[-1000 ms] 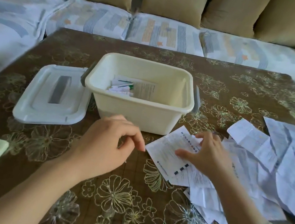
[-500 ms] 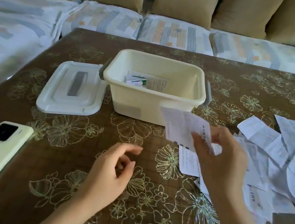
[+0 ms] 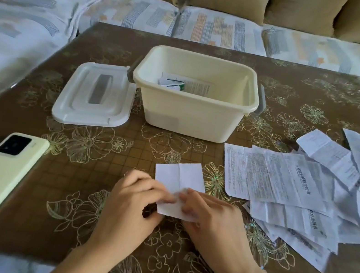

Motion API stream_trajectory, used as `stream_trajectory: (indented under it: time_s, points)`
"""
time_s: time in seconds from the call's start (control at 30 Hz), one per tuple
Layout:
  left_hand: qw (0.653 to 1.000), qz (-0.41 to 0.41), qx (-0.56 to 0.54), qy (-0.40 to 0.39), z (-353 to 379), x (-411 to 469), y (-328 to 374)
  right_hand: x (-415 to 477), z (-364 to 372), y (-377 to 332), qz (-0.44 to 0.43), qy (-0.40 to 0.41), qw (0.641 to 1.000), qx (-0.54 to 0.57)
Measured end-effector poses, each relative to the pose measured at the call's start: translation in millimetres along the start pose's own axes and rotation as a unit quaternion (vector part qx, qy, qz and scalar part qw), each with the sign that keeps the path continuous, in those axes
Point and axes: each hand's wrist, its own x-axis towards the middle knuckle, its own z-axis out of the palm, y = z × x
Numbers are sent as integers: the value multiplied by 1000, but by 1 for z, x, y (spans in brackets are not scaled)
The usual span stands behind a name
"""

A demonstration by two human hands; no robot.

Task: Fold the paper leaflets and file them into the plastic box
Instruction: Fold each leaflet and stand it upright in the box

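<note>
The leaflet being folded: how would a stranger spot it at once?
On the flowered table, look nearer than the cream box. The leaflet lies alone, pinched by the left hand and right hand; it is small and blank, unlike the printed pile beside it.

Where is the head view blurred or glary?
Head view: the left hand and right hand blur where they meet on the leaflet; the glossy table shows pale glare at its left edge; the wide lens bows the sofa; the box is sharp.
</note>
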Motion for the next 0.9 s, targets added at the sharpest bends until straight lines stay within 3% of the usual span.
stream_trajectory:
  time_s: [0.1, 0.23, 0.37, 0.77, 0.9]
  points:
    - [1000, -2, -13, 18, -6, -6, 0, -2, -7, -5, 45, 10, 998, 32]
    - [995, -78, -59, 26, -4, -10, 0, -4, -7, -1, 148, 46, 981, 118]
    - [993, -113, -13, 36, 3, -8, 3, -1, 2, 5, 250, 80, 951, 164]
    - [990, -110, 81, 47, 8, -7, 7, 6, 9, -5, 235, 66, 969, 48]
    - [989, -70, 121, 42, 6, -5, 12, 10, 5, -9, 260, 49, 964, 13]
